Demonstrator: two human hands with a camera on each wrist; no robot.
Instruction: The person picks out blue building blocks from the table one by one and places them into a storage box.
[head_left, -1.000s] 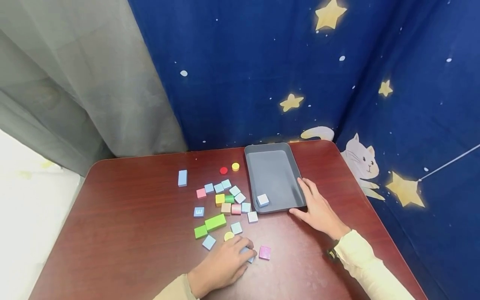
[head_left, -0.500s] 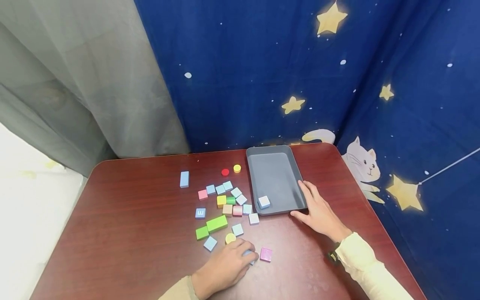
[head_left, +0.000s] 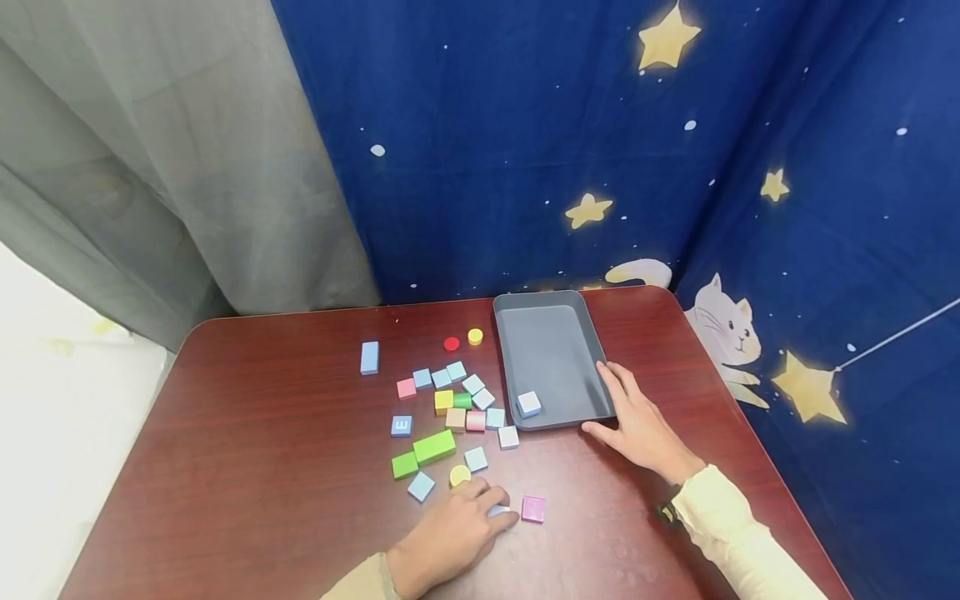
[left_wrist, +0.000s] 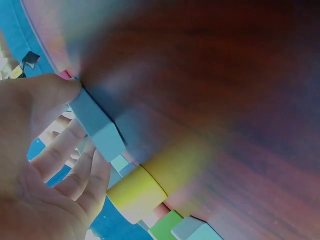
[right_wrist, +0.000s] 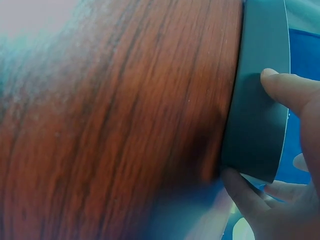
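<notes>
My left hand [head_left: 453,527] is low over the near part of the table, with a light blue block [left_wrist: 97,125] pinched between thumb and fingers. In the head view the fingers partly cover this block. Just beyond that hand lies a yellow round block [head_left: 460,476], and to its right a pink square block [head_left: 533,509]. My right hand [head_left: 639,425] rests at the near right corner of a grey tray [head_left: 551,354], thumb against the near wall and nearly straight fingers along the right side. Inside the tray, near its left wall, sits a white-topped blue block [head_left: 528,404].
Left of the tray lie many loose blocks, among them a long green block [head_left: 434,448], a yellow cube [head_left: 444,402] and a blue letter block [head_left: 401,426]. A blue oblong block [head_left: 370,357] lies farther left. Curtains [head_left: 487,150] hang behind the table's far edge.
The head view has shifted slightly. My left hand has moved a little with the block, which now shows a paler face between the fingers. My right hand stays at the tray corner.
</notes>
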